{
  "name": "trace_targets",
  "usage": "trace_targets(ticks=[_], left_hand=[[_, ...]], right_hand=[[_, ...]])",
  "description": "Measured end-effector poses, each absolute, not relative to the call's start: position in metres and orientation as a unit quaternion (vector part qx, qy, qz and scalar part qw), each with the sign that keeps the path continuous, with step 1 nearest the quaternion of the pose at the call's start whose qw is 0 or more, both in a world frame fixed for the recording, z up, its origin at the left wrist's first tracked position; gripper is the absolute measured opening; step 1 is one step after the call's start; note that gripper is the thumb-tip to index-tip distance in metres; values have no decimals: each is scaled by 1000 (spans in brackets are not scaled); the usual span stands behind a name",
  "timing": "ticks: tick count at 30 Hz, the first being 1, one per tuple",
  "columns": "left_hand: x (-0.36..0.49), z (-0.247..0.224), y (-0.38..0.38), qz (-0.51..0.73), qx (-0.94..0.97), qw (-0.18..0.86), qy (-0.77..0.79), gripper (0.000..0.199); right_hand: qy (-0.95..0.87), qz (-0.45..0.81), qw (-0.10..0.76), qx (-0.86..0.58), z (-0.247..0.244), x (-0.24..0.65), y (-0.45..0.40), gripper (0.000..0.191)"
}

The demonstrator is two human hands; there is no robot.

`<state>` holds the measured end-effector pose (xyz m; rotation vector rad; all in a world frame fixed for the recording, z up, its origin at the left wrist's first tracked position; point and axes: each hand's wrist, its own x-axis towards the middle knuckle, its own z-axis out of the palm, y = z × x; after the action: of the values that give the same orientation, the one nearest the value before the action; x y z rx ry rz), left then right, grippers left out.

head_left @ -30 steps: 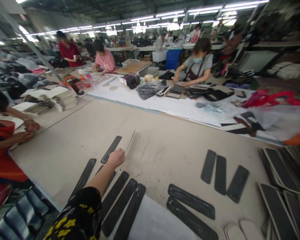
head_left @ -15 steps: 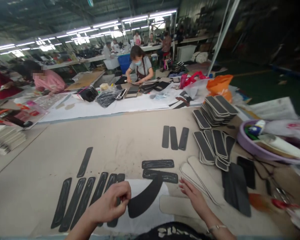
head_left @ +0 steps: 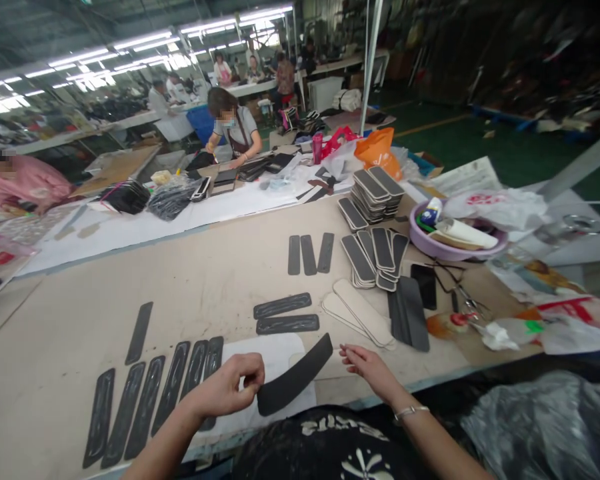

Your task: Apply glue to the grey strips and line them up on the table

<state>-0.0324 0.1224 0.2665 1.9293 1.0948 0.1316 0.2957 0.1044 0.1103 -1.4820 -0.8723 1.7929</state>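
The left hand (head_left: 230,388) pinches one end of a curved dark strip (head_left: 297,381) between its fingers (head_left: 253,366) at the lower centre of the frame. The right hand (head_left: 371,375), its fingers loosely parted, is just beside the strip's other end. Shiny dark pieces (head_left: 146,407) lie on the counter (head_left: 220,267) at lower left; a purple basin (head_left: 447,253) stands at right.

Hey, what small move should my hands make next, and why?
I'd probably bring your right hand to the free end of the dark strip: your left hand pinches only its other end, and the right fingers are close by but apart from it.
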Motion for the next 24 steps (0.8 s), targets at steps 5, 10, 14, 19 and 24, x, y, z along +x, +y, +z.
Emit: trace_targets(ticks=[5, 10, 14, 19, 24], left_hand=[[-14, 278, 126, 32, 797, 443, 408, 14], [-7, 285, 128, 21, 804, 442, 397, 14], [-10, 271, 130, 12, 793, 437, 424, 13], [-17, 207, 134, -20, 718, 456, 525, 11], [-10, 134, 137, -59, 637, 488, 593, 16]], right_hand=[[-342, 671, 336, -565, 103, 296, 101, 57], [-409, 644, 311, -566, 105, 290, 106, 53], [-428, 621, 300, -584, 101, 294, 104, 42], [-431, 578, 239, -650, 79, 314, 85, 36], [-477, 497, 155, -708, 60, 333, 78, 32]])
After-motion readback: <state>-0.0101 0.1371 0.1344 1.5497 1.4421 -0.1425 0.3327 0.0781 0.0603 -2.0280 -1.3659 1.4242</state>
